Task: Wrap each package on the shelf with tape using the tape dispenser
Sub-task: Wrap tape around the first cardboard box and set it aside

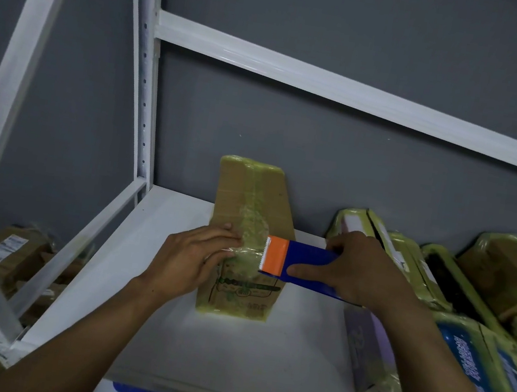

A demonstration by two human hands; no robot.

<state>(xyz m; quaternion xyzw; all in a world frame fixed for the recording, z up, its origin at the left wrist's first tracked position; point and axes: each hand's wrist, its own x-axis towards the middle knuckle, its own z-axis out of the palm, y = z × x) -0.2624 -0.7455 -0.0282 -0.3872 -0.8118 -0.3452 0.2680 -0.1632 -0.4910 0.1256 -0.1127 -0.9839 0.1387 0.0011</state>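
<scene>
Your left hand (188, 259) presses flat-fingered on the package (234, 189) to anchor the tape (247, 250) while your right hand (366, 272) grips the tape dispenser (306, 259).

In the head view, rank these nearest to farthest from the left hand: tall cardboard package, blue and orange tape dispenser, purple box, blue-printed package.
1. Tall brown cardboard package: the left hand presses on it.
2. Blue and orange tape dispenser: just right, gripped by the right hand.
3. Purple box: lower right on the shelf.
4. Blue-printed package: far right edge.
</scene>
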